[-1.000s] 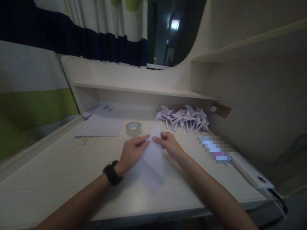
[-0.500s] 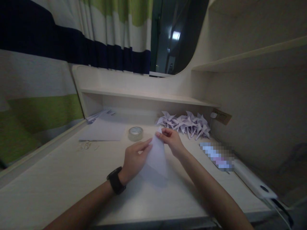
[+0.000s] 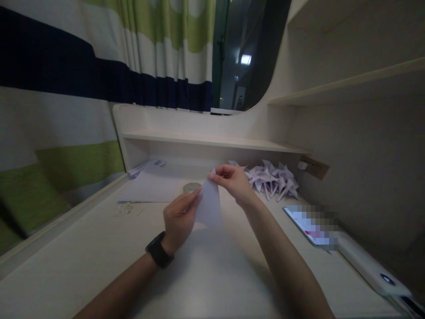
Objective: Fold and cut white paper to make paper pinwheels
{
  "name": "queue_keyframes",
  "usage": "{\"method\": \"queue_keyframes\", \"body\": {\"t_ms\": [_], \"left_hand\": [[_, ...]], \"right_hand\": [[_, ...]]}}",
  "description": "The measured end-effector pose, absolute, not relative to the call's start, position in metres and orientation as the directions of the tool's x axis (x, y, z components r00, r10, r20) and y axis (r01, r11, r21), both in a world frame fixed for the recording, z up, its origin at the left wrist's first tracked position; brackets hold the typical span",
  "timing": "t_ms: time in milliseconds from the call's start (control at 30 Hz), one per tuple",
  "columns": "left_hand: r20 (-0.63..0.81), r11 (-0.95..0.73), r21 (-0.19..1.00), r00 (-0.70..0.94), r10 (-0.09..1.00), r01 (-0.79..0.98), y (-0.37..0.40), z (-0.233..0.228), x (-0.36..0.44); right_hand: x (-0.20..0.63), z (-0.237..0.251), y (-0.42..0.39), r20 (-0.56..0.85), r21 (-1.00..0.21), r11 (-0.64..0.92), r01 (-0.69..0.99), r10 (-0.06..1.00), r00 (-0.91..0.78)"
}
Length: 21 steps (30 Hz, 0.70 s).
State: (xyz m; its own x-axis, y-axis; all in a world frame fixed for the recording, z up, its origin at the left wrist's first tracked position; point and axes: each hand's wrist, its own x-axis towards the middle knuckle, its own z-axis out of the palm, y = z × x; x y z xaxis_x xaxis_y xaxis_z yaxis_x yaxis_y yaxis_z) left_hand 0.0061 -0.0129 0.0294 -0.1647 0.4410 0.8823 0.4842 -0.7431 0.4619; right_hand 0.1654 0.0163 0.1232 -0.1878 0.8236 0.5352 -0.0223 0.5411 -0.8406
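Right hand [image 3: 234, 184] pinched on top tip of white paper [image 3: 210, 206]; left hand [image 3: 179, 217] pinched on its left edge. Paper hangs between them; from my end, cannot tell if bottom touches desk [image 3: 99, 257]. I judge light, even pinches best, edges aligned. Tape roll [image 3: 191, 187] beyond left hand; pinwheels [image 3: 270, 177] behind right.

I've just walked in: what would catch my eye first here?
Probably the white paper in the middle, with the right hand pinching its top and the left hand at its left edge. Next, perhaps, the heap of paper pinwheels at the back right of the desk. The curtain, banded green, white and dark blue, stands out at the upper left.
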Motion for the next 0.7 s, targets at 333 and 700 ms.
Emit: {"method": "queue_keyframes", "body": {"t_ms": [333, 700], "left_hand": [[0.881, -0.769, 0.46, -0.123, 0.457, 0.444, -0.018, 0.025, 0.007], [0.921, -0.824, 0.385, -0.113, 0.374, 0.415, -0.015, 0.026, 0.005]], "right_hand": [[0.172, 0.118, 0.01, 0.529, -0.849, 0.518, -0.106, 0.839, -0.132], [0.169, 0.123, 0.002, 0.513, -0.855, 0.502, -0.131, 0.856, -0.07]]}}
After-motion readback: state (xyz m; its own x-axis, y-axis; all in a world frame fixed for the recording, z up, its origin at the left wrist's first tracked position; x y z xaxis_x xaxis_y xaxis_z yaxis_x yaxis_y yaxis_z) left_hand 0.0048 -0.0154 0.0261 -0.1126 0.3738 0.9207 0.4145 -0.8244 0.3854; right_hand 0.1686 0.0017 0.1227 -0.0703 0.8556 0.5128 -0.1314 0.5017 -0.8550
